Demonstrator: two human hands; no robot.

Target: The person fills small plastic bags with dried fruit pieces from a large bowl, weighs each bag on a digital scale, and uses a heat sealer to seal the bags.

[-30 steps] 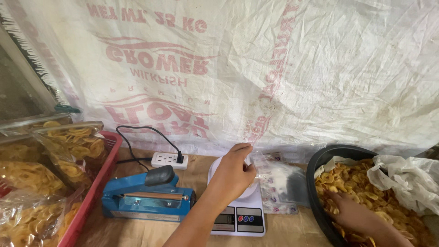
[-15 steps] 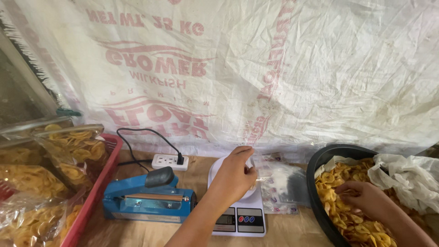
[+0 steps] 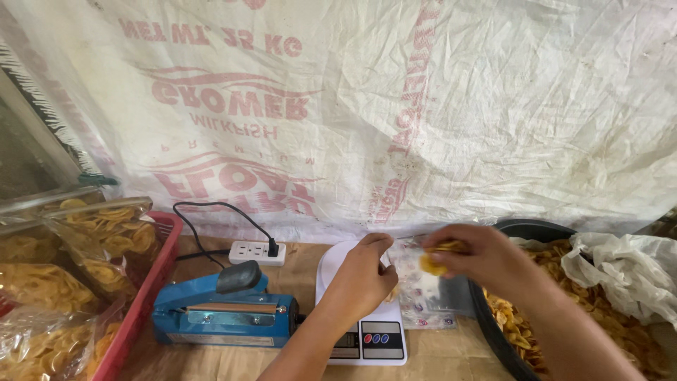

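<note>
Left hand (image 3: 363,275) curled on clear bag (image 3: 423,289) over white scale (image 3: 367,331). Right hand (image 3: 479,257) pinching yellow chips (image 3: 436,259), just right of scale. Blue sealer (image 3: 226,317) left of scale.

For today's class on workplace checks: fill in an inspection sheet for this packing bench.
Surface: brown paper-covered table.
Job's things: white scale, clear bag, dark basin of yellow chips.
Clutter: blue heat sealer, red crate of filled chip bags.
Grips: left hand at bag mouth; right hand pinching chips.
Cables: black cord into white power strip.
Surroundings: white sack sheeting.
</note>
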